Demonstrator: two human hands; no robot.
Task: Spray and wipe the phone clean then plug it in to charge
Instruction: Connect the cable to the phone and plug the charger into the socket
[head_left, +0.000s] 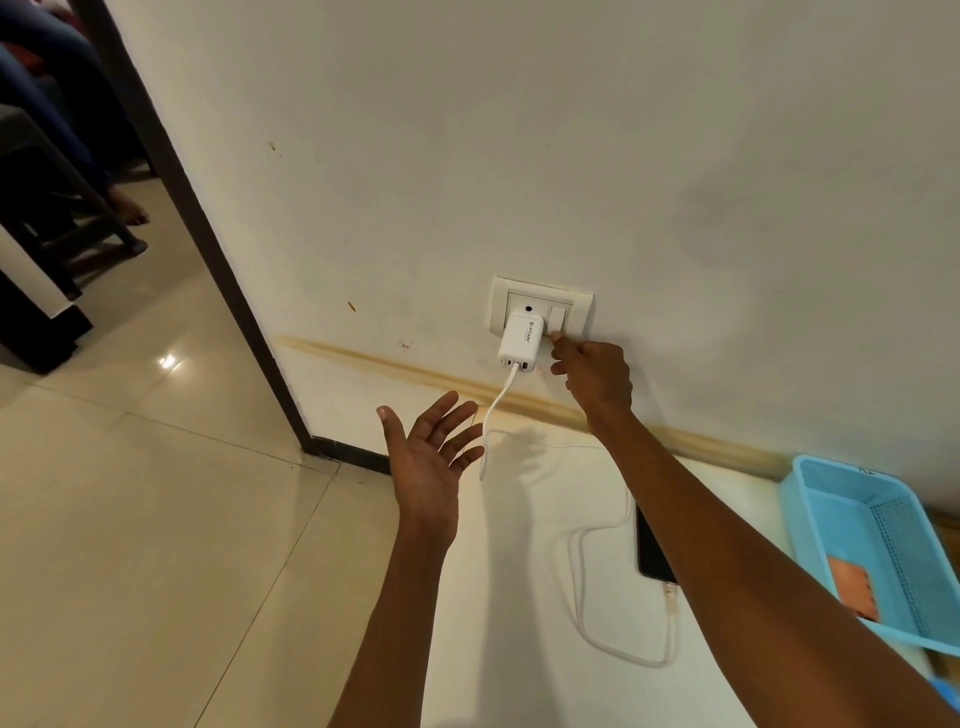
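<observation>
While the right hand is curled with one fingertip at the wall switch, firm pressure should be applied; the left hand is held open beside the cable.

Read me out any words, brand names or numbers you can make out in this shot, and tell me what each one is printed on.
White charger plugged into the wall socket plate: one line of dark brand lettering runs along its face, too small and blurred to read with confidence.
Phone, cable, blue basket and the orange piece inside it: no text visible.
Nothing else in the picture carries readable words or numbers.
</observation>
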